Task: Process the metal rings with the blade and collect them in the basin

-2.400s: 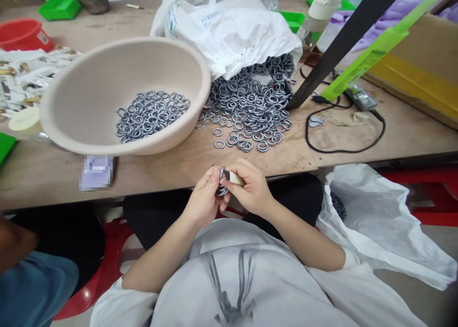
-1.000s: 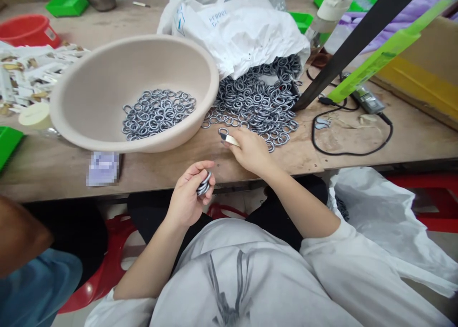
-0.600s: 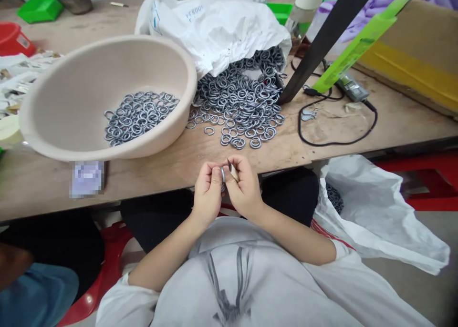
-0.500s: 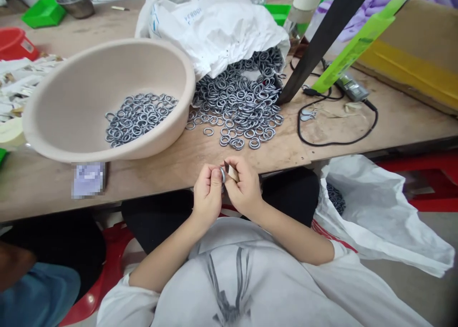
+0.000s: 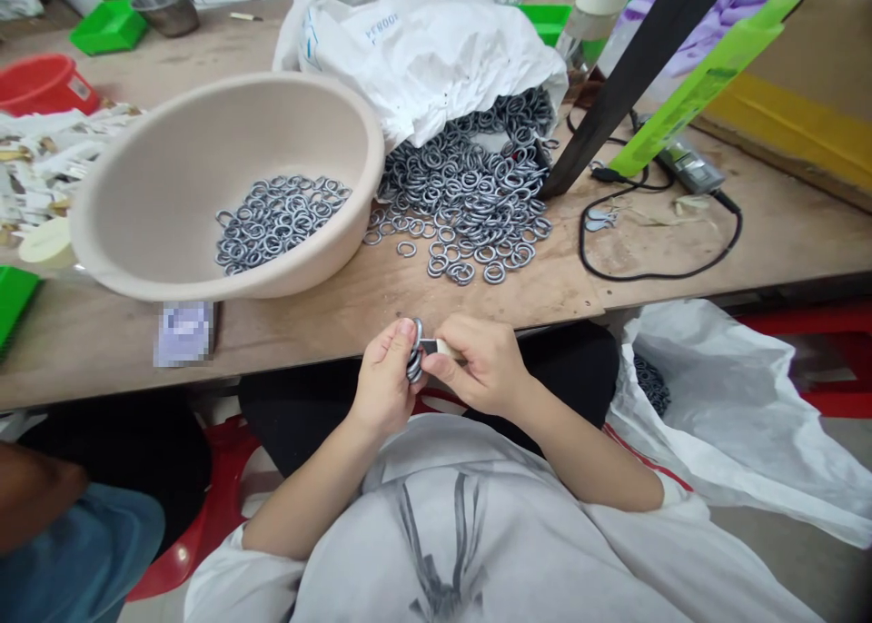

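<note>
Over the table's front edge, my left hand (image 5: 387, 376) is closed on several grey rings (image 5: 413, 365), the top one pinched by the thumb. My right hand (image 5: 485, 361) grips the pale handle of a small knife (image 5: 430, 346); its short dark blade points left and meets or nearly meets the top ring. Beyond my hands lies a heap of grey rings (image 5: 470, 196), spilling out of a white sack (image 5: 436, 51). A large beige basin (image 5: 150, 187) to the left holds more rings.
A dark upright bar (image 5: 613, 96) and a bright green strip (image 5: 701, 96) rise right of the heap. A black cable (image 5: 654, 278) loops nearby. An open white bag (image 5: 722, 405) with rings hangs below the table. Another person's blue sleeve (image 5: 115, 532) is at lower left.
My right hand has drawn away to the right, and the knife blade now lies nearly level. The rings in my left hand show more. The view has shifted slightly left.
</note>
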